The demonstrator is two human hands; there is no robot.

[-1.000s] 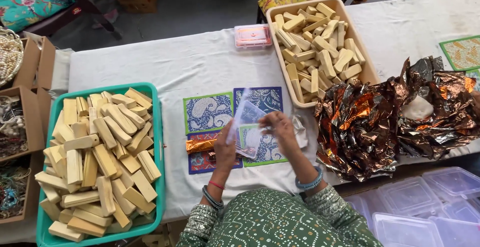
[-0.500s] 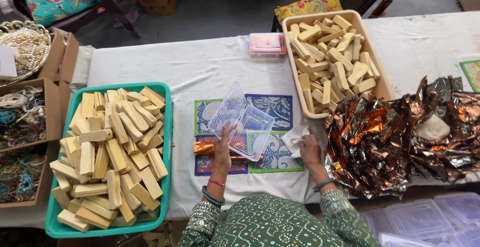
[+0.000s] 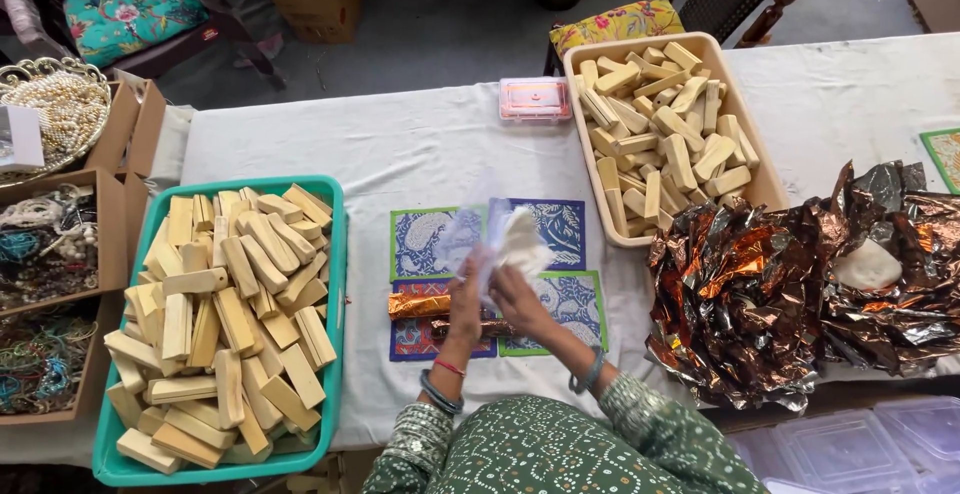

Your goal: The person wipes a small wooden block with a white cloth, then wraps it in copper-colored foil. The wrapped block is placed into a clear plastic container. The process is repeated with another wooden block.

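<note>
At table centre: your left hand (image 3: pixel 465 289) and right hand (image 3: pixel 515 294) meet above the blue and green patterned paper squares (image 3: pixel 560 229).
Left hand: closed on the clear plastic pouch (image 3: pixel 470 234), raised over the squares.
Right hand: gripping a pale cream block (image 3: pixel 522 237) at the pouch mouth.
Left side: green plastic tray (image 3: pixel 335 254) heaped with pale wooden blocks (image 3: pixel 225 304).
Right side: beige tray (image 3: pixel 765 179) of blocks, crumpled copper foil sheets (image 3: pixel 760 294) just beside it.
</note>
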